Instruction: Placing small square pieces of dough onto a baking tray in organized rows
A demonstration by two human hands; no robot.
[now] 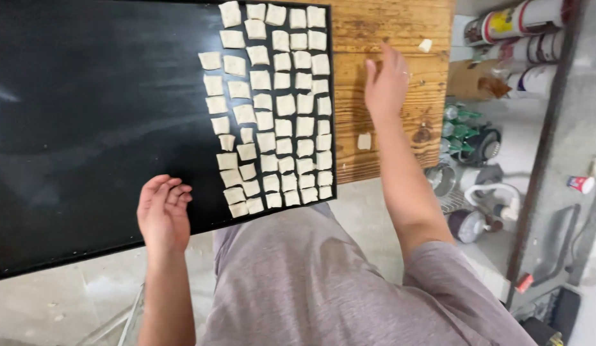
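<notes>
Many square dough pieces (272, 109) fill black tray's (86, 128) right end | right hand (386, 83) open, empty, over wooden table (400, 38) right of tray, nearest loose dough piece (364, 141) | left hand (163, 214) open on tray's near edge.

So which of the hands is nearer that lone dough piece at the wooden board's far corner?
Right. The right hand hovers just beside the lone dough piece; the left hand is far off, at the black tray's near edge.
</notes>
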